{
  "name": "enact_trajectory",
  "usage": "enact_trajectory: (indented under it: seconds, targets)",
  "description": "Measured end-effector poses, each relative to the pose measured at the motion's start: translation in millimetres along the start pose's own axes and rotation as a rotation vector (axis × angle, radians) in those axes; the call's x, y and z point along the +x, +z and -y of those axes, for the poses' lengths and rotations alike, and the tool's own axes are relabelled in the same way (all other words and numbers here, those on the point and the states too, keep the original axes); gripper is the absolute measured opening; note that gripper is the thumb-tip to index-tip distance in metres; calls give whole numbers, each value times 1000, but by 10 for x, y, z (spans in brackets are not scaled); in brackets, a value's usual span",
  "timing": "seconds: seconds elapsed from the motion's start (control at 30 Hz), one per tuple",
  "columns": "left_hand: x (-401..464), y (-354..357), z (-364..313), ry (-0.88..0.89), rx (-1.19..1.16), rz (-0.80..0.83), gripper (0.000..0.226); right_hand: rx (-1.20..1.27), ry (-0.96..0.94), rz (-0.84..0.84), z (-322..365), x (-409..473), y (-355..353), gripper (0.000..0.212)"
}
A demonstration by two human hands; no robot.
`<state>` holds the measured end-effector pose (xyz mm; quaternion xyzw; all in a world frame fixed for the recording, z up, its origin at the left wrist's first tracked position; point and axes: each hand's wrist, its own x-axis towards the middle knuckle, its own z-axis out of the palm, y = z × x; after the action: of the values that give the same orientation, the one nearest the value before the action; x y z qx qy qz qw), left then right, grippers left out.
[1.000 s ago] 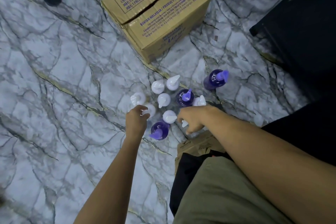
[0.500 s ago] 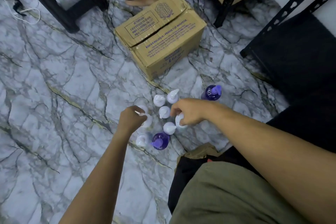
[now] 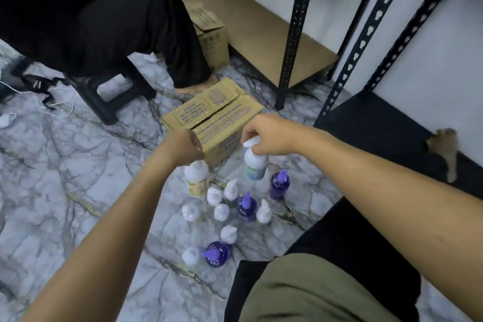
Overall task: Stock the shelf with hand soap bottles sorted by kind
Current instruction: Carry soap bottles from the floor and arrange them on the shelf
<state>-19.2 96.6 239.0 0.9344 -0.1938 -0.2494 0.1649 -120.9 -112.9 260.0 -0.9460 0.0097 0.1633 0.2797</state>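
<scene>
marble floor fills most of the view. black metal shelf rack far right, with a wooden shelf board low down. another person in black sits on a dark stool far left. closed cardboard box sits mid-far, a smaller box behind it by the rack.

left hand has fingers curled around the pump top of a white bottle with yellowish label, lifted off the floor just near the box. right hand has fingers curled on the pump of a white bottle with bluish label, also lifted — right of the first.

rest of the bottles stand clustered on the floor nearer: white pump bottles and three purple bottles, one purple nearest.
</scene>
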Motion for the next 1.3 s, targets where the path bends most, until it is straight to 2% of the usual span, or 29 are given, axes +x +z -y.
enact_trajectory:
  seconds: [0.17, 0.3, 0.6, 0.93, 1.3]
  targets:
    - [-22, -459, -658, 170, 49, -105, 5, -109, 10, -210, 27, -385, -805, 17]
    - [-40, -759, -1234, 303, 64, -146, 5, -164, 60, -376, 34, -774, -1407, 18]
    - [-288, -1270, -2667, 636, 123, -250, 3, -251, 186, -649, -21, -1884, -2474, 15]
    - [-797, -1527, -4125, 1014, 133, -279, 3, -255, 379, -788, -258, -3081, -3156, 16]
    - [-1125, -1437, -5494, 1244, -28, -302, 18, -211, 586, -931, -690, -4216, -3575, 24]
